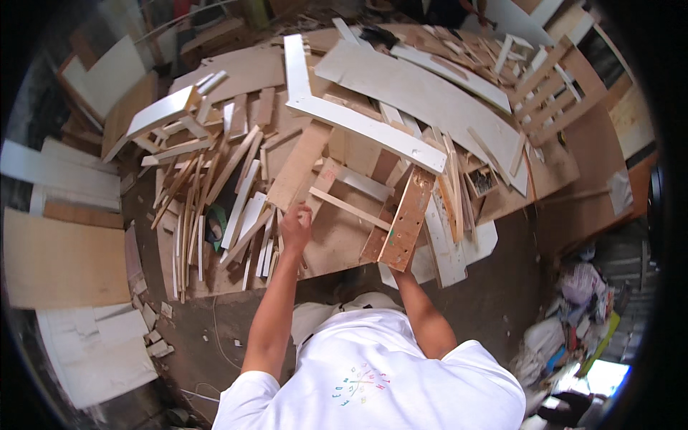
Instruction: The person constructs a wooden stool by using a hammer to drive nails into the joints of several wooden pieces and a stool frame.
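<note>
A wooden frame lies across the worktable, made up of a long white board [369, 132], a light brown board [301, 166] and a thin wooden crossbar [350, 208]. At its right side, a reddish-brown board [410, 218] with holes and green marks rises toward me. My right hand [403, 271] is under the near end of that board and holds it; most of its fingers are hidden. By the near end of the light brown board is my left hand [296, 226], its fingers curled together. Whatever they may pinch is too small to make out.
Piles of loose wooden strips [215, 186] cover the table's left side. A wide pale panel [423, 97] lies at the back, and a slatted wooden piece [559, 93] stands at far right. Panels [64, 258] lean at left; bags [580, 287] lie on the right.
</note>
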A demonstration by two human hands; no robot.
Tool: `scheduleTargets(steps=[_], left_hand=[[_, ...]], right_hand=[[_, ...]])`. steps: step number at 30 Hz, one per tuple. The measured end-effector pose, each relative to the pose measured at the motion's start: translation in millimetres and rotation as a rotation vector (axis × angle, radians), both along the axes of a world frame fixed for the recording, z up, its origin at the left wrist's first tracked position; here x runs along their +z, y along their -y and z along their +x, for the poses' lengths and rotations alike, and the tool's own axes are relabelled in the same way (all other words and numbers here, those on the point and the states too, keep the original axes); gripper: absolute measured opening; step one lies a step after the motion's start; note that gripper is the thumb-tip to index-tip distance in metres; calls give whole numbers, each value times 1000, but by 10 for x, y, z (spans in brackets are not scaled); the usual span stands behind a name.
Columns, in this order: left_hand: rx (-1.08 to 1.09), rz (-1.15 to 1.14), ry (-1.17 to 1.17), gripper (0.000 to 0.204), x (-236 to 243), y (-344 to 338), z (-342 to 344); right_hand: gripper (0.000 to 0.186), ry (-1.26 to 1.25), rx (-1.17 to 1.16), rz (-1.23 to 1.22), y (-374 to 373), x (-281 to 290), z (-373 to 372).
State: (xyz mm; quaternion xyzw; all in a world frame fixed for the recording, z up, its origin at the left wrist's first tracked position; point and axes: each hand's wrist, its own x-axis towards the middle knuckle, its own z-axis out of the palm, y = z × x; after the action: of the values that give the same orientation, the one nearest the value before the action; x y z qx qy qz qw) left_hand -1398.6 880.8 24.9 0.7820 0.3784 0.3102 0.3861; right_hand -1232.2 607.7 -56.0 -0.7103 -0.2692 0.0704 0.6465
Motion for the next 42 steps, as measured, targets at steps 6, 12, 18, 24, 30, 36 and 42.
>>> scheduleTargets(steps=[6,12,18,24,30,36,42], left_hand=[[-102,-336,-50,12,-375,-272,322],[-135,-179,129,14,-961,-341,181],[-203,155,-156,11,-795,-297,41],[-228,186,-160,10,-592,-398,48],[-243,343,-216,10,-615,-417,19],[-253,472,-179,12,-209,-427,76],[-310,-55,-18,14,-560,-511,-16]], right_hand=[[42,-672,-92,195,123,-155,-207],[39,-250,-397,-127,-247,223,-393],[47,317,-568,-790,-425,828,-531],[38,306,-605,-814,-517,725,-506],[37,204,-644,-667,-485,576,-536],[39,269,-579,-991,-448,482,-585],[45,149,-309,-689,-1114,749,-676]])
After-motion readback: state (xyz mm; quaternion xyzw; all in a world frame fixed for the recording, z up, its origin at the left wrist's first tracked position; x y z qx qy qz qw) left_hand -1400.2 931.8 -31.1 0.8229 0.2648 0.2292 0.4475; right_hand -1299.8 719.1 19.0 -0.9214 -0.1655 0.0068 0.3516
